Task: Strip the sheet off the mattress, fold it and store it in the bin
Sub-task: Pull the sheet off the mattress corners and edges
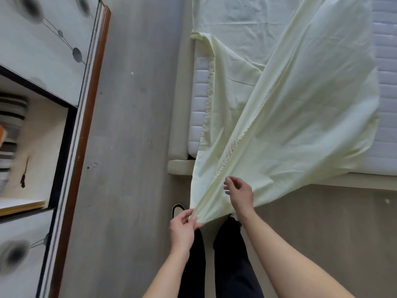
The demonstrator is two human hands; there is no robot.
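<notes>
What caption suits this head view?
Left hand pinches the pale sheet's corner; right hand reaches its edge, mattress half bared.

- no readable text, labels, brands or numbers anywhere in view
- cabinet door (49,39): only a dot-and-line print, no lettering
- sheet (290,117) and mattress (384,50): plain, no tag or mark legible
- items on the shelf (12,130) too blurred to read
</notes>
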